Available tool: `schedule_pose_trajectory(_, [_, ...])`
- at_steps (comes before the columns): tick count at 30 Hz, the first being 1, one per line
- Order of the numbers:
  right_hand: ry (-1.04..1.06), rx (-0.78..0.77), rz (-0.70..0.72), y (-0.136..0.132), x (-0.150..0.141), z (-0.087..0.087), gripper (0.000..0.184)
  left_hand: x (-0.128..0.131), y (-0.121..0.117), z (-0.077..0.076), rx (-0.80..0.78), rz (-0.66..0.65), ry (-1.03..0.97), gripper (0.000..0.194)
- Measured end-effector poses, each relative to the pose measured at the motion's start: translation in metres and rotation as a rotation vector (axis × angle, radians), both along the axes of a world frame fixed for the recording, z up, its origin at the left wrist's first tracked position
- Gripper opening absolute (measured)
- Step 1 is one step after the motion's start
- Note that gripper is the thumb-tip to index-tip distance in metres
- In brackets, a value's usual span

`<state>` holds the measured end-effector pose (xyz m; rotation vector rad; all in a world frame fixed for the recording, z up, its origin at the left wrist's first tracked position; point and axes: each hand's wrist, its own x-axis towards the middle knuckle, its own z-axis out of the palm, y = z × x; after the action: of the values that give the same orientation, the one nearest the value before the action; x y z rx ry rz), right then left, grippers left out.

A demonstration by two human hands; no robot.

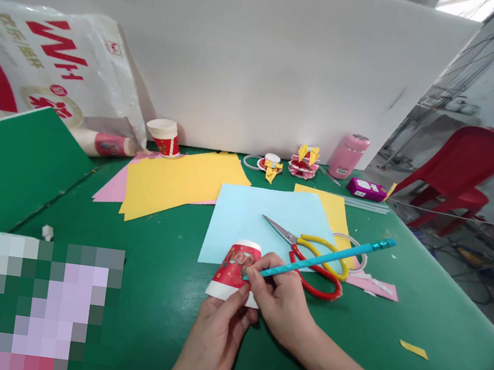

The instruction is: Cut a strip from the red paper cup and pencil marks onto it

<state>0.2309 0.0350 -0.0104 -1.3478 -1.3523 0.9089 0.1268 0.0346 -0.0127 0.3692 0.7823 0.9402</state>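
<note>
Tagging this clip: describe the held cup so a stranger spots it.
On the green table, find the light blue sheet. At its near edge, the left hand holds a red paper cup. Unlike the cup standing by the white panel, its narrow end points up.

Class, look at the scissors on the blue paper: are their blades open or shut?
Shut: the scissors' blades lie together, tapering to a single tip over the light-blue paper.

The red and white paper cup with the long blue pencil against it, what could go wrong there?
Pressing hard with the long blue pencil might dent the red and white paper cup. If it slips, it could poke the left hand, whose thumb is near the tip. The right hand might bump the metal scissors with red and yellow handles lying close by.
</note>
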Motion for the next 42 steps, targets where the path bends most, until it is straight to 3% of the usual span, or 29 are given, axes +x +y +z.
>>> schedule_pose_trajectory(22, [0.012, -0.031, -0.034, -0.003, 0.004, -0.002, 0.016, -0.002, -0.002, -0.001, 0.004, 0.001, -0.026, 0.020])
schedule_pose_trajectory(27, [0.146, 0.007, -0.040, -0.001, 0.008, -0.002, 0.017, -0.003, 0.000, 0.002, -0.015, 0.013, -0.003, 0.021])
schedule_pose_trajectory(31, [0.337, 0.192, -0.253, 0.006, 0.019, 0.000, 0.012, -0.001, 0.000, 0.009, -0.051, 0.032, 0.034, 0.017])
schedule_pose_trajectory(35, [0.252, 0.211, -0.418, 0.008, 0.026, 0.007, 0.015, -0.001, -0.002, 0.020, -0.124, 0.018, -0.005, 0.018])
schedule_pose_trajectory(40, [0.377, 0.125, -0.132, 0.002, 0.023, 0.015, 0.023, -0.005, -0.003, 0.029, -0.153, -0.103, -0.156, 0.039])
schedule_pose_trajectory(42, [0.386, 0.057, -0.082, 0.001, 0.021, 0.017, 0.022, -0.005, -0.004, 0.029, -0.141, -0.127, -0.161, 0.039])
